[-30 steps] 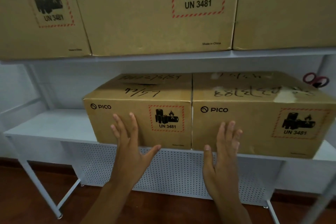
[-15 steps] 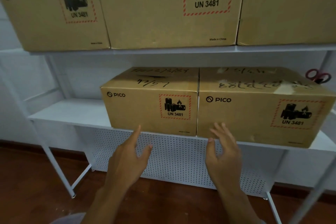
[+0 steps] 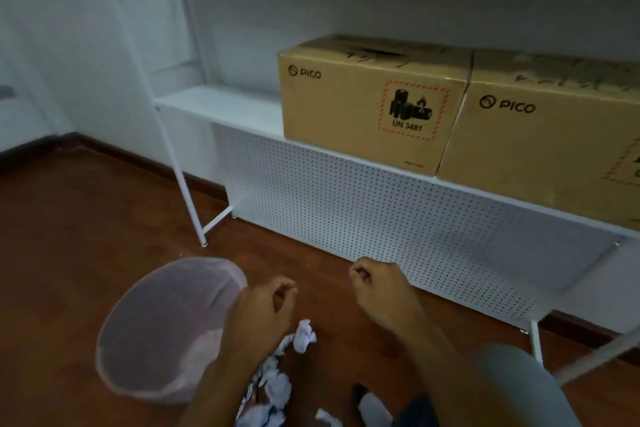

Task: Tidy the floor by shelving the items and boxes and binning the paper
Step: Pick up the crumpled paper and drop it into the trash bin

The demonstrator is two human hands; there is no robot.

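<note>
- Left hand (image 3: 258,317), low in the centre of the frame, has its fingers curled loosely toward the thumb with nothing in the grip. It hangs above the paper, likely readying to pick some up.
- Right hand (image 3: 381,291), just right of it, is curled the same way, its grip also bare. It hovers over bare floor in front of the shelf's perforated panel (image 3: 398,218).
- Crumpled paper (image 3: 277,381) lies on the wooden floor (image 3: 86,218) under and below the left hand, in a loose scatter running to the bottom edge. None of it is binned yet.
- A bin (image 3: 159,329) with a pale liner stands at lower left, just beside the paper and the left arm, so a short sideways move would reach it. What it holds cannot be told.
- Two boxes (image 3: 367,107) sit touching side by side on the lower shelf (image 3: 221,104) at right of centre, fronts near the shelf edge. More boxes line the shelf along the top edge. The boxes in view look shelved; paper seems the step in hand.
</note>
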